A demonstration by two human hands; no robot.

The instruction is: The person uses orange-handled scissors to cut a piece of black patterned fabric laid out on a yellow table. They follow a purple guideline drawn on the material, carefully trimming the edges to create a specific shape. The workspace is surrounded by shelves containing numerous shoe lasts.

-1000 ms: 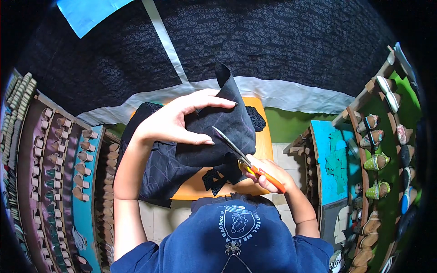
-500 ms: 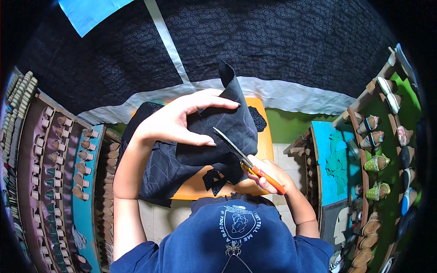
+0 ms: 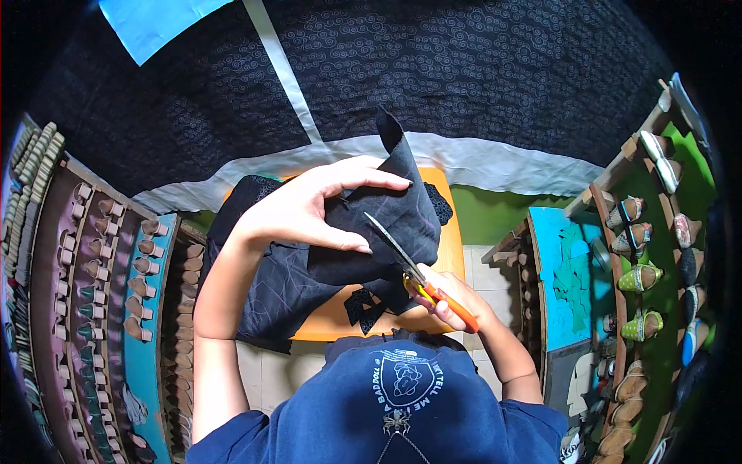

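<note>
Both hands busy: left hand (image 3: 309, 213) flat on black fabric (image 3: 402, 224), right hand (image 3: 456, 298) around scissors (image 3: 410, 267).

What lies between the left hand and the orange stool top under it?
In the head view, dark fabric lies between them: the left hand presses on it, and it covers most of the orange stool top.

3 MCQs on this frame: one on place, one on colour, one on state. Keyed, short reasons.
1. Where does the left hand rest?
A. on the dark folded cloth
B. on the shoe rack
C. on the floor

2. What colour are the handles of the steel-bladed scissors?
A. blue
B. orange
C. white

3. What is the right hand doing?
A. hanging empty
B. gripping the scissors
C. lifting a shoe

Answers: 1 A, the fingers spread over the cloth above the orange table. 2 B, orange loops show at the fist. 3 B, the fingers close round the handles, blades reaching into the cloth.
</note>
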